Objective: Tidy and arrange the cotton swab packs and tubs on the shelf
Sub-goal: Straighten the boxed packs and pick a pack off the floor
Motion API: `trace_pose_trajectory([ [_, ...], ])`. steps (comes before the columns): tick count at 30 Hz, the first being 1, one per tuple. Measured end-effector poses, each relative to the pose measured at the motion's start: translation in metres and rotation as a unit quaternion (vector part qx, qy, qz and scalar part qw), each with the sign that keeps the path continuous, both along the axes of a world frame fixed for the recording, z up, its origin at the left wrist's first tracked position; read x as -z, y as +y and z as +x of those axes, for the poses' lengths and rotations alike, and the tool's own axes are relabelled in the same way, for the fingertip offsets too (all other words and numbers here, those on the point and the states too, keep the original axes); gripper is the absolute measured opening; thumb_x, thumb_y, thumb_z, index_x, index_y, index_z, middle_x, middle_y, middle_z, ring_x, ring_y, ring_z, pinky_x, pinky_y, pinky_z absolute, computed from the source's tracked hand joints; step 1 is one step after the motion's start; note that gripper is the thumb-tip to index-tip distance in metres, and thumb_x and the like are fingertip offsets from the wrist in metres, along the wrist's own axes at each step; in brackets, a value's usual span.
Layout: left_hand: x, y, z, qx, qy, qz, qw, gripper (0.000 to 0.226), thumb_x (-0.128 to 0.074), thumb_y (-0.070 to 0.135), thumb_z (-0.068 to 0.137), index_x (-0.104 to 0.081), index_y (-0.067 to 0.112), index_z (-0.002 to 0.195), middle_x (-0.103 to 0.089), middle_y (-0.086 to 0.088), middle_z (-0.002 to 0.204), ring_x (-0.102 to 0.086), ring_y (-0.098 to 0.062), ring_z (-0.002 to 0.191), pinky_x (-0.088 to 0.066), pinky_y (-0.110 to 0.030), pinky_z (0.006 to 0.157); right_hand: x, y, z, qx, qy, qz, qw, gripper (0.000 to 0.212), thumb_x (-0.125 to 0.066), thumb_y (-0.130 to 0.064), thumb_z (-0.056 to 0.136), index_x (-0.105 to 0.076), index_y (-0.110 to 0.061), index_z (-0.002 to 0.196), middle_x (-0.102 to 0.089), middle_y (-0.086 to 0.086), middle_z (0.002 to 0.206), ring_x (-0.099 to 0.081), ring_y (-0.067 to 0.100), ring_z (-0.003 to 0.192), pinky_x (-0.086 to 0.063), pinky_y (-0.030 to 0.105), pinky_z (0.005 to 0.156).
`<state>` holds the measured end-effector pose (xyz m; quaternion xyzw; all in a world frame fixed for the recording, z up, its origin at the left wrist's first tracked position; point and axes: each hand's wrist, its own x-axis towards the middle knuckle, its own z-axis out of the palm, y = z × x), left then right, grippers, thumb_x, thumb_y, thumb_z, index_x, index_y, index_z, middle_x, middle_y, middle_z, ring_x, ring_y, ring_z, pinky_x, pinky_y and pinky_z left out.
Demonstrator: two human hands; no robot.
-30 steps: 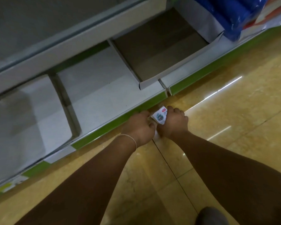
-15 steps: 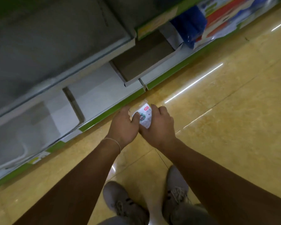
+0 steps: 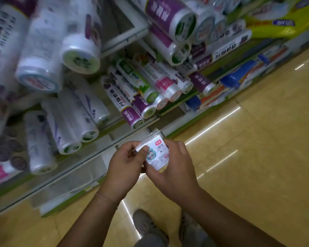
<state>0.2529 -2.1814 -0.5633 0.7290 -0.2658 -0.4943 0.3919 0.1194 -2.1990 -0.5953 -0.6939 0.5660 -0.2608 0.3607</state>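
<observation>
- The cotton swab pack (image 3: 154, 152) is off the shelf (image 3: 89, 157). Both hands hold it above the floor (image 3: 248, 157), just near of the lowest shelf edge, with its label facing up.
- The left hand (image 3: 123, 168) has its grip pinched on the pack's far left corner. The right hand (image 3: 175, 168) has its grip curled round the pack's right side and near edge.
- The pack looks small and film-wrapped. If one hand lets go early, it could slip and drop by the shoes (image 3: 146, 227).
- The rolls (image 3: 128, 97) are stacked loosely with their ends outward, so a careless reach past them could knock one off.
- No other swab packs or tubs are in view, so this pack could end up misplaced among the rolls.
</observation>
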Motion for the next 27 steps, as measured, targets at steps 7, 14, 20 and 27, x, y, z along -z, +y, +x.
trace_pose_trajectory([
  [7,-0.136,0.008,0.002,-0.006,-0.009,-0.106,0.994,0.006,-0.06,0.012,0.095,-0.066,0.01,0.096,-0.074,-0.004,0.08,-0.068,-0.009,0.067,-0.054,-0.021,0.057,-0.135,-0.001,0.007,-0.025,-0.008,-0.044,0.999,0.069,-0.075,-0.047,0.069,-0.048,-0.024,0.128,-0.043,-0.01,0.105,-0.052,0.013,0.096,-0.047,0.03,0.078],
  [14,-0.231,0.012,0.021,0.009,-0.085,-0.175,0.981,0.004,-0.062,0.02,0.094,-0.066,0.022,0.096,-0.074,0.004,0.085,-0.07,-0.008,0.079,-0.056,-0.027,0.071,-0.237,-0.004,0.026,-0.043,-0.014,-0.106,0.993,0.074,-0.073,-0.051,0.071,-0.041,-0.029,0.134,-0.039,-0.01,0.108,-0.051,0.016,0.096,-0.051,0.038,0.08],
  [20,-0.314,0.016,0.051,0.013,-0.143,-0.263,0.954,0.004,-0.063,0.023,0.094,-0.066,0.024,0.096,-0.074,0.005,0.086,-0.071,-0.01,0.081,-0.059,-0.037,0.075,-0.318,-0.008,0.053,-0.045,-0.041,-0.19,0.98,0.074,-0.074,-0.048,0.069,-0.044,-0.026,0.133,-0.041,-0.008,0.107,-0.05,0.013,0.095,-0.051,0.036,0.078],
  [27,-0.399,0.026,0.086,0.033,-0.215,-0.345,0.913,0.003,-0.063,0.028,0.093,-0.066,0.026,0.093,-0.073,0.006,0.081,-0.07,-0.01,0.074,-0.056,-0.035,0.064,-0.4,-0.009,0.086,-0.067,-0.041,-0.271,0.959,0.083,-0.067,-0.06,0.073,-0.029,-0.031,0.142,-0.04,-0.01,0.113,-0.049,0.015,0.105,-0.048,0.037,0.085],
])
